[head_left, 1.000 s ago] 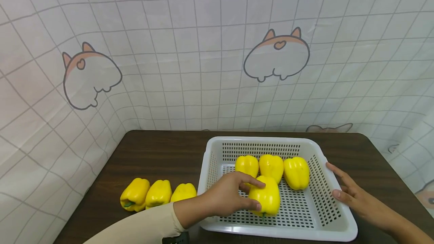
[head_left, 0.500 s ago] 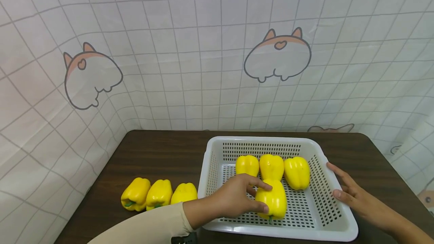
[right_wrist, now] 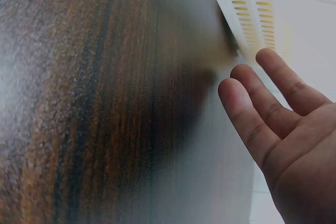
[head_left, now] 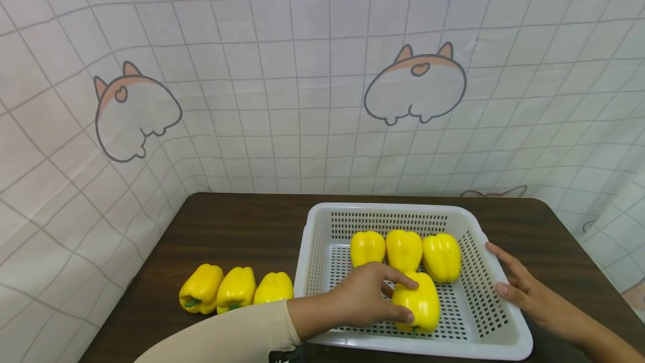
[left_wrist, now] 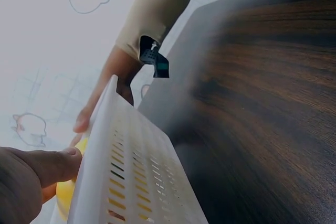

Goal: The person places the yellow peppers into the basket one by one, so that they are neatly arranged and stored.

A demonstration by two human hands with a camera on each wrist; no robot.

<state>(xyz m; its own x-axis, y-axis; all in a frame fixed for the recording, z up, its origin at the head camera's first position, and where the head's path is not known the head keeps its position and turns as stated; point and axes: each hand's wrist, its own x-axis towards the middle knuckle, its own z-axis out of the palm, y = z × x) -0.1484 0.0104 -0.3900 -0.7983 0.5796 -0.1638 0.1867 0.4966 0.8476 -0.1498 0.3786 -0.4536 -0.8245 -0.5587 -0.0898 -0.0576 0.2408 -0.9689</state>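
Inside the white slotted basket [head_left: 322, 214], my left hand [head_left: 370, 298] grips a yellow bell pepper [head_left: 425, 301] between thumb and fingers. The pepper lies low near the basket's front, its green stem toward me. Behind it sit three more yellow peppers in a row: left [head_left: 367, 246], middle [head_left: 405, 250] and right [head_left: 442, 257]. My right hand [head_left: 526, 290] touches the basket's right rim with thumb and forefinger. In the right wrist view several of its fingers [right_wrist: 273, 108] stretch out loosely beside the basket wall [right_wrist: 252, 9].
To the left of the basket, three yellow peppers lie on the dark wooden table [head_left: 242, 223]: one [head_left: 201, 289] at the far left, one [head_left: 237, 287] in the middle, one [head_left: 274, 286] partly behind my left sleeve [head_left: 227, 335]. A grid-patterned curtain [head_left: 262, 99] hangs behind the table.
The left hand has moved the gripped pepper to the right and slightly toward me inside the basket. The right hand has stayed at the rim, and the other peppers have not moved.
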